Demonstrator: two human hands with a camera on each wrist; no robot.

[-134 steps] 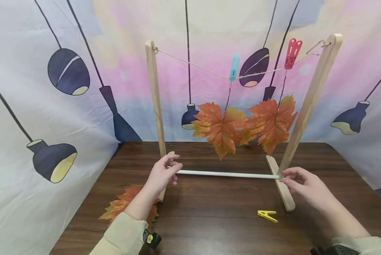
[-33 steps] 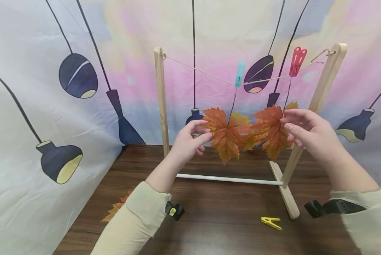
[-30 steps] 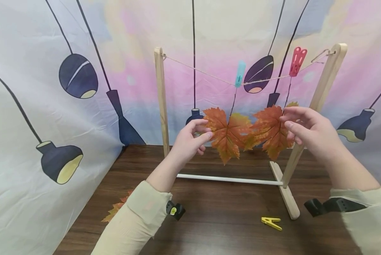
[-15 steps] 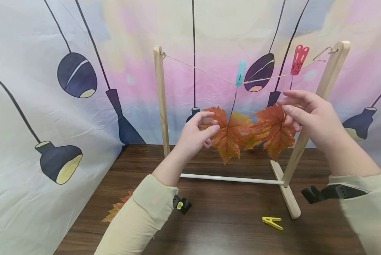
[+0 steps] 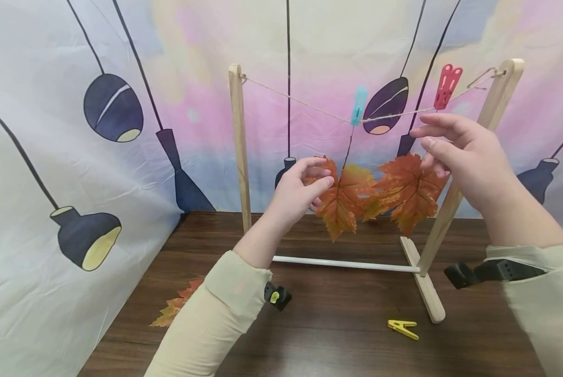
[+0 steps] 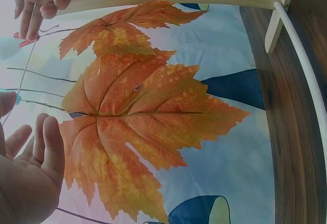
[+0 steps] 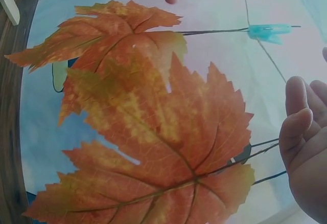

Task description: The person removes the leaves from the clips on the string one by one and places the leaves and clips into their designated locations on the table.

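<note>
Two orange maple leaves hang by their stems from a string (image 5: pixel 305 104) between wooden posts. A light-blue clothespin (image 5: pixel 358 107) clips the left leaf (image 5: pixel 342 201), and a red clothespin (image 5: pixel 447 88) the right leaf (image 5: pixel 411 193). My left hand (image 5: pixel 293 193) hovers at the left leaf's edge, fingers loosely bent, holding nothing; the left wrist view shows it just beside the leaf (image 6: pixel 138 127). Just below the red clothespin is my right hand (image 5: pixel 472 157), its fingers relaxed and apart, hiding the right leaf's stem in the head view. The right wrist view shows nothing in that hand (image 7: pixel 311 147).
A yellow clothespin (image 5: pixel 403 329) lies on the dark wooden table (image 5: pixel 328 324) at front right. Another maple leaf (image 5: pixel 175 306) rests at the left, partly behind my sleeve. A white rod (image 5: pixel 342 263) joins the stand low down; its right post (image 5: pixel 488 120) stands behind my right hand.
From the ends of the white rod, both my hands have risen to the hanging leaves. Lately the right hand has moved up towards the red clothespin, and the left hand slightly up and right.
</note>
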